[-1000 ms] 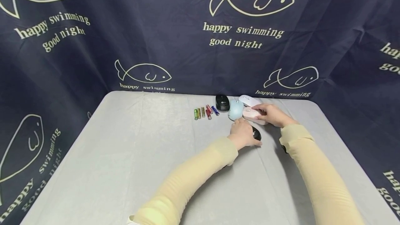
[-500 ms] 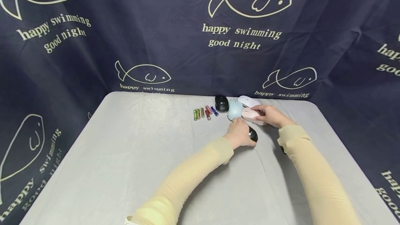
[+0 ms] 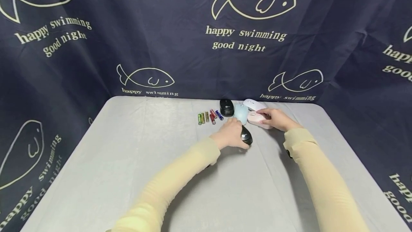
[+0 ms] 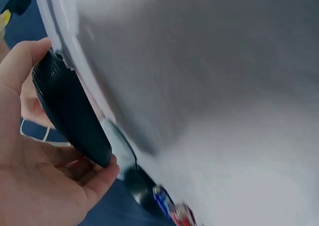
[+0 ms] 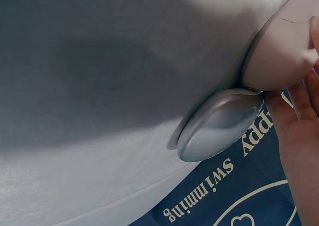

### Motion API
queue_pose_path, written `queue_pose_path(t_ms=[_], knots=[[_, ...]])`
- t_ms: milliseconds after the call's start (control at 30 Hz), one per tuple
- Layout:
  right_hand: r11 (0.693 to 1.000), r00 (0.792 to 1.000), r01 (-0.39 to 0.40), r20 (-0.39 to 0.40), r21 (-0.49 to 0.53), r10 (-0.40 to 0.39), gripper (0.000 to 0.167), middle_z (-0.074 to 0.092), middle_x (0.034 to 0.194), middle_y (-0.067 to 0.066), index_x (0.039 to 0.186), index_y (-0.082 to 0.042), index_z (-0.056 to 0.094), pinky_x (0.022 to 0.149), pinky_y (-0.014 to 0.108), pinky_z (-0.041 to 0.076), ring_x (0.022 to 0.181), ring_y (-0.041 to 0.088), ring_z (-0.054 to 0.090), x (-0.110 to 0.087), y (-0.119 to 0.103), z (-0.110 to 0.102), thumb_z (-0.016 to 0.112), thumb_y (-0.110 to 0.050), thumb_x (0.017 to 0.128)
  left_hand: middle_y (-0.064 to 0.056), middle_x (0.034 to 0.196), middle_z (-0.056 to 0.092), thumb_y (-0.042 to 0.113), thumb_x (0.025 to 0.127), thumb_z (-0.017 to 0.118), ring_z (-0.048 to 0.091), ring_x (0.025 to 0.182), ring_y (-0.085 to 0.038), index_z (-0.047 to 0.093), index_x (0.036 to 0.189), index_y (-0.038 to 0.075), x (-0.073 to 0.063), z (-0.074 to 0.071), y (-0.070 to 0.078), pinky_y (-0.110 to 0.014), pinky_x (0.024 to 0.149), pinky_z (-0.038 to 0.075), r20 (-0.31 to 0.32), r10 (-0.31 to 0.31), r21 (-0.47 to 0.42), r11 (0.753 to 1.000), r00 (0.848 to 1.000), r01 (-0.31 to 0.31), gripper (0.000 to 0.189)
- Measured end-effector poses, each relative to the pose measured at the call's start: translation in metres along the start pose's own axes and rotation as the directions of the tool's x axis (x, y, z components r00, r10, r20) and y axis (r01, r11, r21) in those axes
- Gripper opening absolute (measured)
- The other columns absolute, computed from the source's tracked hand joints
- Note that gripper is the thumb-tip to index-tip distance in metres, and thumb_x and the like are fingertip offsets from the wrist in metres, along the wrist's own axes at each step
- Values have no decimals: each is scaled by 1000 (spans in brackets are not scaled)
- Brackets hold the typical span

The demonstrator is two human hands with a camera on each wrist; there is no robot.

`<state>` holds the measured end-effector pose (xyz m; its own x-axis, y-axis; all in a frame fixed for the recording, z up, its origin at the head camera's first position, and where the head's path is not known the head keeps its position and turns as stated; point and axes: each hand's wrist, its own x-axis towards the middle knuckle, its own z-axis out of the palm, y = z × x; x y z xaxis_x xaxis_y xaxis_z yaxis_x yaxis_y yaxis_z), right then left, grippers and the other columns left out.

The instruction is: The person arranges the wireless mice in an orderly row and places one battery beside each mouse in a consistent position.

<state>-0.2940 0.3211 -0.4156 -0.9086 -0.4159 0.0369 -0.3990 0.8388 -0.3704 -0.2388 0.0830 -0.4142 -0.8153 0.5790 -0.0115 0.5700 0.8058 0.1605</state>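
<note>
My left hand (image 3: 230, 133) grips a black computer mouse (image 3: 246, 136) between thumb and fingers, just in front of the light blue mouse (image 3: 240, 113). In the left wrist view this black mouse (image 4: 72, 109) shows on edge; whether it touches the table I cannot tell. My right hand (image 3: 279, 119) holds the pale pink mouse (image 3: 255, 117) by its sides, on the table. Behind it lies a white mouse (image 3: 252, 104), close against the pink mouse (image 5: 281, 51) in the right wrist view. A second black mouse (image 3: 226, 107) stands at the back, left of the blue one.
Several small batteries, among them a green one (image 3: 200, 119), a red one (image 3: 212, 119) and a blue one (image 3: 219, 115), lie left of the mice. The grey-white table (image 3: 145, 146) ends at a dark blue curtain (image 3: 180, 46) printed with fish.
My left hand has moved to the left with the black mouse, away from the pink one. The right hand stays on the pink mouse. The view has shifted slightly.
</note>
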Motion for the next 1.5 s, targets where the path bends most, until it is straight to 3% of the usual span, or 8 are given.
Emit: queue_pose_path(t_ms=[300, 667, 1000, 1133, 1500], knots=[[1000, 1000, -10, -8, 11, 10, 45, 60, 120, 21, 125, -2, 59, 96, 50, 39, 109, 34, 54, 1, -1, 0, 71, -12, 83, -10, 115, 54, 57, 65, 75, 45, 108, -22, 51, 125, -1, -16, -18, -38, -31, 98, 38, -56, 93, -38, 995, 994, -95, 86], [998, 999, -52, 17, 20, 52, 46, 57, 126, 23, 127, -3, 57, 100, 50, 36, 117, 36, 51, 0, -2, 0, 69, -11, 84, -13, 129, 47, 55, 64, 76, 44, 118, -26, 41, 136, -3, -48, -36, -74, -34, 104, 36, -59, 216, -3, 976, 975, -217, 99], [999, 999, -41, 12, 17, 41, 46, 58, 125, 23, 127, -2, 57, 100, 50, 37, 116, 37, 51, 0, -5, -1, 70, -10, 84, -15, 134, 43, 47, 62, 79, 41, 122, -26, 41, 137, -3, -74, -57, -108, -35, 104, 37, -95, 259, -73, 961, 961, -266, 99], [999, 999, -34, 6, 19, 34, 45, 58, 123, 23, 126, -1, 58, 99, 50, 37, 114, 36, 52, 0, -5, -1, 70, -10, 83, -13, 132, 44, 44, 61, 80, 42, 119, -25, 41, 137, -1, -86, -64, -123, -35, 102, 40, -97, 247, -89, 963, 964, -256, 97], [998, 999, -52, 5, 26, 52, 45, 59, 123, 22, 126, -3, 58, 98, 49, 38, 114, 35, 53, 0, -5, 1, 71, -11, 83, -19, 132, 45, 35, 57, 82, 43, 120, -30, 40, 136, -7, -116, -66, -161, -41, 100, 41, -70, 240, -108, 963, 968, -247, 99]])
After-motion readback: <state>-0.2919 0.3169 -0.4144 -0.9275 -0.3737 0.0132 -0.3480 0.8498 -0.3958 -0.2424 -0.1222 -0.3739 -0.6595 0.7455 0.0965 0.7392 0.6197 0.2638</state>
